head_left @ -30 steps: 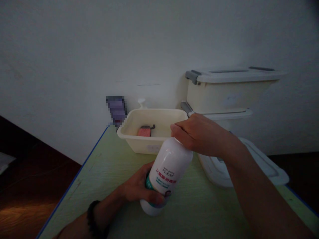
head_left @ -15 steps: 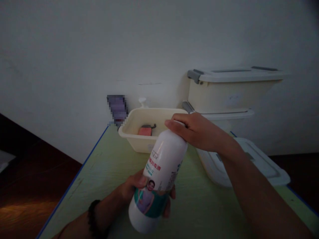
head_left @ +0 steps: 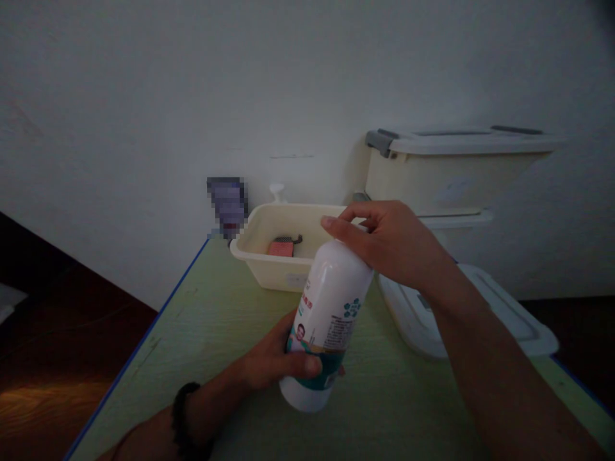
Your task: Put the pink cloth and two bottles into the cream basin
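Gripping one tilted bottle (head_left: pixel 334 288) in my left hand (head_left: pixel 271 358), I had my right hand (head_left: pixel 396 240) curled over its top, how tightly I couldn't tell; one tub (head_left: pixel 266 269) stood beyond both, one lid (head_left: pixel 504 310) to their right.

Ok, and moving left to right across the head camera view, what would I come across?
By their middles: black bracelet on the left wrist → pixelated object by the wall → pink item inside the open tub → tilted white bottle → upper lidded box.
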### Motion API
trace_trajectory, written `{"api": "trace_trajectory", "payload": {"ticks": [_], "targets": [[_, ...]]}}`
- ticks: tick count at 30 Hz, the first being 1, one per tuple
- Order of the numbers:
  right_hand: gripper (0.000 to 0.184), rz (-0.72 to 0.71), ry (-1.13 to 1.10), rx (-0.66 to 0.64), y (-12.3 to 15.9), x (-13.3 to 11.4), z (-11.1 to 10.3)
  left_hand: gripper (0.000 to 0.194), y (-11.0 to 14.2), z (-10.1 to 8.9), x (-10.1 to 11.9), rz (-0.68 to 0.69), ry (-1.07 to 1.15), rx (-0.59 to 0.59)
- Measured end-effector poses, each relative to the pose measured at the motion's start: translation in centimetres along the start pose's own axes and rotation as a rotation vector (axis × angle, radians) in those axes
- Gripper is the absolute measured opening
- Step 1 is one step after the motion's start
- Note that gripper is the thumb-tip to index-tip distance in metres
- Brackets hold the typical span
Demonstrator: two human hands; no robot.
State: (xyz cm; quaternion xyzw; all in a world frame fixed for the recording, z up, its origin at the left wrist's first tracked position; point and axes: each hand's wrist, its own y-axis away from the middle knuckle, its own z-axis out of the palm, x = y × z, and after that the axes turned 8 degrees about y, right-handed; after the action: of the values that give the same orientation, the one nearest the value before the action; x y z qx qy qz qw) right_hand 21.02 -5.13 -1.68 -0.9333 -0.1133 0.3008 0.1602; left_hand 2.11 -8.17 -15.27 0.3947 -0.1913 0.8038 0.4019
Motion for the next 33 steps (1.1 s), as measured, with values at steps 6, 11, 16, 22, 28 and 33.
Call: {"api": "trace_trajectory", "payload": {"ticks": [6, 11, 16, 22, 28, 33], "targets": [[0.04, -0.111, -0.196, -0.085, -0.2, 0.3, 0.2, 0.059, 0.0, 0.7, 0.2, -0.057, 0.224, -0.105], [0.043, -0.078, -0.189, -0.074, -0.4, 0.4, 0.6, 0.058, 0.0, 0.9, 0.1, -0.083, 0.264, -0.135], [0.048, 0.035, -0.195, -0.03, -0.4, 0.4, 1.2, 0.06, -0.1, 1.1, 0.1, -0.075, 0.274, -0.166], [0.047, 0.073, -0.223, -0.007, -0.5, 0.4, 1.3, 0.06, 0.1, 1.1, 0.0, -0.057, 0.219, -0.113], [0.037, 0.027, -0.31, -0.019, -0.6, 0.5, 1.4, 0.057, 0.0, 1.0, 0.0, -0.03, 0.28, -0.133], [0.03, -0.026, -0.325, -0.033, -0.6, 0.6, 1.7, 0.062, -0.1, 1.0, 0.0, -0.073, 0.311, -0.156]]}}
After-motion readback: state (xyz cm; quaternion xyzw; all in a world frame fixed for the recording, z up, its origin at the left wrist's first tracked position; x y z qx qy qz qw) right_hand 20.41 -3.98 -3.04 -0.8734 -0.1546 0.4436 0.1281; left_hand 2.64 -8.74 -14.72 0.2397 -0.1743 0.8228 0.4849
